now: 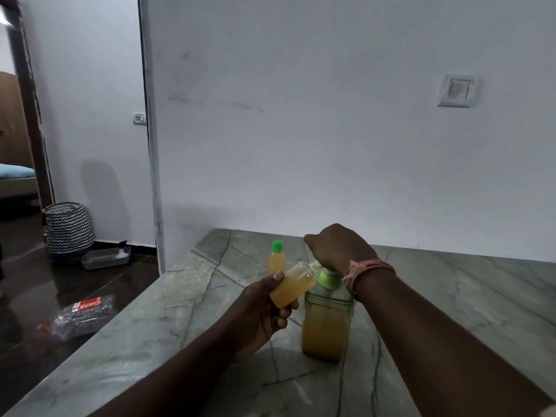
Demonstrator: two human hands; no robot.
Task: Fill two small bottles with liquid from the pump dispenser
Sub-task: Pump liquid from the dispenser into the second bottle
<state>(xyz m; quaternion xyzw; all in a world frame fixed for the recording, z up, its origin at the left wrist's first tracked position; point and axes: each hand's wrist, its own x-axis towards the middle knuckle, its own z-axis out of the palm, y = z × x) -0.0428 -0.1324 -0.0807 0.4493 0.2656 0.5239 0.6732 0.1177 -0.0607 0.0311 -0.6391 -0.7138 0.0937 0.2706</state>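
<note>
A pump dispenser [326, 323] with yellow-brown liquid and a green pump collar stands on the grey marble table [451, 296]. My right hand [337, 251] presses down on the pump head, which it hides. My left hand [258, 311] grips a small uncapped bottle [293, 288], tilted with its mouth at the pump's spout and mostly full of yellow liquid. A second small bottle [276, 258] with a green cap stands upright just behind, also holding yellow liquid.
The table's left edge drops to a dark floor, where a plastic-wrapped packet [81, 314], a grey tray [105, 257] and a zigzag-patterned basket [67, 227] lie. A white wall runs close behind the table.
</note>
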